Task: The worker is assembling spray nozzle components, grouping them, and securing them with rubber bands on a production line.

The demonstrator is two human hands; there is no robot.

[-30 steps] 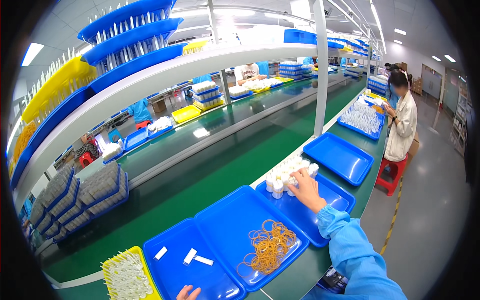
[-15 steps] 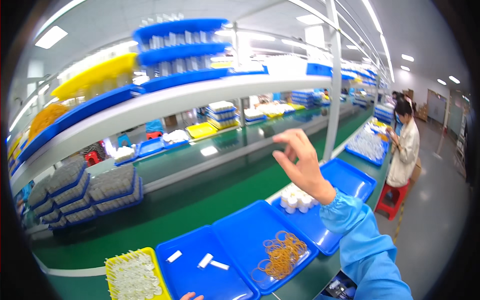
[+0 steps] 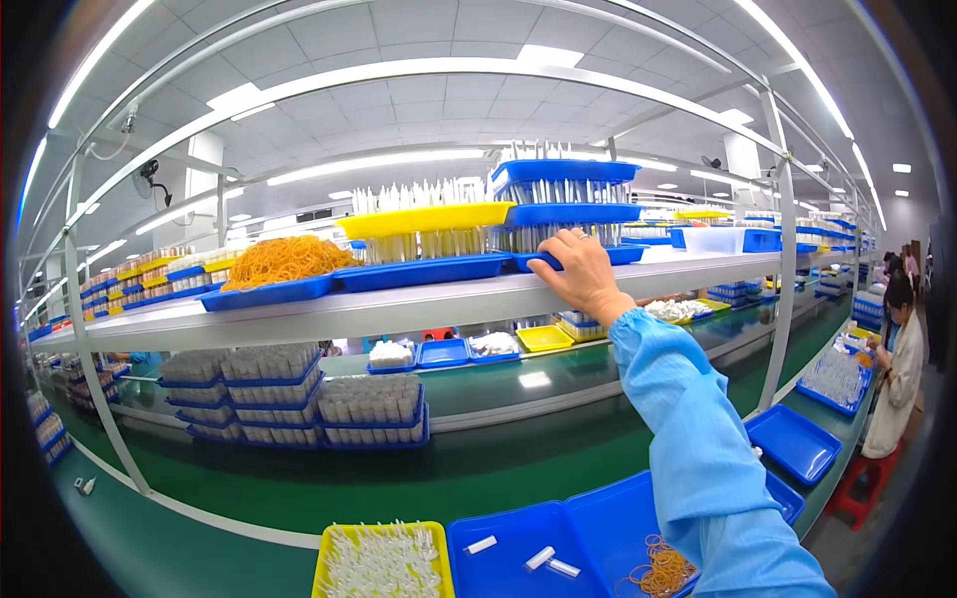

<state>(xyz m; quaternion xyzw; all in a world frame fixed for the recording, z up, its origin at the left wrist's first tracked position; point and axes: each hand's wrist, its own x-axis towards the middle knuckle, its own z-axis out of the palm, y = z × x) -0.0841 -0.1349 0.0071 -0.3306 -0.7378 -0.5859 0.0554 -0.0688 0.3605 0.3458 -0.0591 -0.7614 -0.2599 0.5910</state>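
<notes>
My right hand (image 3: pixel 580 271), in a light blue sleeve (image 3: pixel 688 429), is raised to the shelf. It lies at the front of a low blue tray (image 3: pixel 626 255) under a stack of blue trays (image 3: pixel 573 213) holding upright white, thin-tipped pieces. The thumb and forefinger are apart, with blue showing between them; whether the fingertips touch the tray I cannot tell. No held object shows. To its left, a yellow tray (image 3: pixel 429 217) of similar pieces stands above another blue tray (image 3: pixel 424 273). Orange rubber bands (image 3: pixel 289 263) are heaped farther left. My left hand is out of view.
A white shelf edge (image 3: pixel 449 307) runs above the green bench (image 3: pixel 249 488), with uprights (image 3: pixel 781 269) at both sides. Below sit a yellow tray (image 3: pixel 448 558), a blue tray with white pieces (image 3: pixel 495 570), and more rubber bands (image 3: pixel 660 568). A co-worker (image 3: pixel 892 374) sits at right.
My view has lifted toward the shelf. My right hand has gone from the air above the bench trays to the shelf's blue trays. My left fingertips have left the lower edge.
</notes>
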